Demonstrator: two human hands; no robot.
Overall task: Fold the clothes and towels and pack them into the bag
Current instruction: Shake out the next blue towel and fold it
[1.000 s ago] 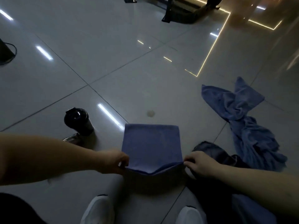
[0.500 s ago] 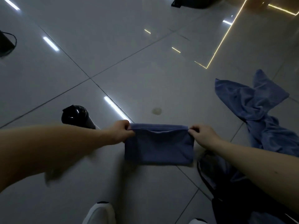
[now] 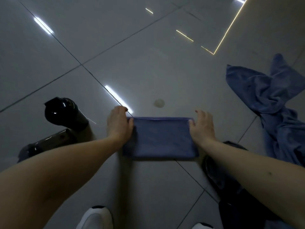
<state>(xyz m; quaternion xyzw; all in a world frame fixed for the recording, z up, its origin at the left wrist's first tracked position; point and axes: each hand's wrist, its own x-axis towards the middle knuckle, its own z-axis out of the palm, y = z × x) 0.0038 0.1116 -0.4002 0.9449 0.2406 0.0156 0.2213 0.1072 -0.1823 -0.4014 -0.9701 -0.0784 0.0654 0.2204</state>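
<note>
A small blue towel [image 3: 160,138] lies folded into a flat rectangle on the tiled floor in front of me. My left hand [image 3: 118,123] rests at its left edge with fingers stretched out, thumb on the cloth. At the right edge my right hand [image 3: 202,125] lies the same way, fingers straight. A crumpled blue towel [image 3: 270,90] sprawls unfolded on the floor at the right. A dark bag [image 3: 231,195] sits under my right forearm, mostly hidden by it.
A black bottle [image 3: 64,113] stands on the floor to the left of my left hand, with a second dark bottle [image 3: 47,144] lying beside it. My white shoes [image 3: 97,217] show at the bottom edge.
Both hands brought the towel's near edge over to the far edge, halving it. They have let go of the corners and now lie flat at its sides.
</note>
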